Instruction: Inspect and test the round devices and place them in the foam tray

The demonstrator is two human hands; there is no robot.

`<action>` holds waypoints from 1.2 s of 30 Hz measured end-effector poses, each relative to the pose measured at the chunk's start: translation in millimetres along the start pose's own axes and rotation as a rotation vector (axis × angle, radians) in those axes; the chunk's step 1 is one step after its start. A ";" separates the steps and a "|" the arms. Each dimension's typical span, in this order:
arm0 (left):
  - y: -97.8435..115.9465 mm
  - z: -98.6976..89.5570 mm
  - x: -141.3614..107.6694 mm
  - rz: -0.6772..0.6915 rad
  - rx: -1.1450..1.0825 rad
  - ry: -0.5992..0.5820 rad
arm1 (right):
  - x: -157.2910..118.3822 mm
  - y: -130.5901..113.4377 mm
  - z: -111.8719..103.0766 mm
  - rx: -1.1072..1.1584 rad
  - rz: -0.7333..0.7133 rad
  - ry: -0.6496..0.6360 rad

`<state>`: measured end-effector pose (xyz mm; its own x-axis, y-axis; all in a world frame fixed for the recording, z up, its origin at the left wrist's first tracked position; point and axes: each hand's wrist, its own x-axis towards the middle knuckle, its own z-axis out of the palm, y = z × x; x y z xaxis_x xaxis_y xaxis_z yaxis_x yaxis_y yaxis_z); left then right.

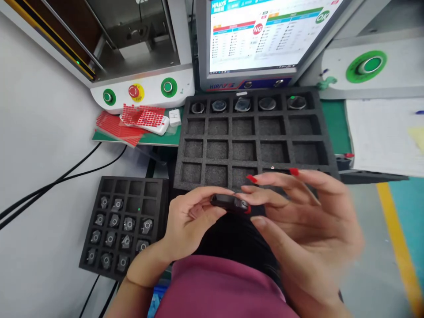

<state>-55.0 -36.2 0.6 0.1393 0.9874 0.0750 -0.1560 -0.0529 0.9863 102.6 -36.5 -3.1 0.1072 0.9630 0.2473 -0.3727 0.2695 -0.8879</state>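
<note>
There are two hands, one left hand (195,216) and one right hand (308,225), and one dark device (228,202) between them. Two foam trays show from above: one large tray (218,137) with five round pieces (267,104), and one small tray (134,187) with thirteen watch-shaped pieces (114,221) visible, an arm covering part of it. Beyond are one monitor (251,48), three green buttons (168,87), one red button (134,91), one white adapter (175,117) and at least two overlapping red-patterned sheets (121,128).
</note>
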 end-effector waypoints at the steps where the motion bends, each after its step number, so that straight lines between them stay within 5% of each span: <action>1: 1.8 -1.0 0.4 0.029 0.045 -0.018 | 0.3 -1.4 0.3 -0.011 -0.019 0.007; 8: 6.3 -6.8 -2.4 0.164 0.323 -0.112 | 4.9 -2.9 -5.4 -0.029 -0.090 -0.119; 14: 7.8 -5.7 -2.1 0.221 0.405 -0.130 | 1.2 -0.4 -8.9 -0.063 -0.129 -0.085; 18: 8.1 -3.1 -1.4 0.241 0.379 -0.160 | 1.8 0.5 -10.1 0.109 0.024 -0.061; 27: 13.9 2.5 2.1 0.175 0.427 -0.195 | 17.6 12.0 -30.1 0.382 0.349 -0.239; 29: 13.9 3.0 2.2 0.186 0.442 -0.181 | 14.2 10.2 -27.4 0.295 0.298 -0.178; 33: 13.0 1.0 2.1 0.205 0.483 -0.141 | 4.3 5.6 -18.6 -0.129 -0.075 0.063; 36: 12.1 -2.4 1.7 0.254 0.496 -0.163 | 2.3 5.6 -17.7 -0.279 -0.280 0.025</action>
<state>-59.0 -34.8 12.3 0.3123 0.9011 0.3008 0.2669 -0.3871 0.8826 117.1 -32.9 -14.3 0.1933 0.8509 0.4884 -0.0617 0.5074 -0.8595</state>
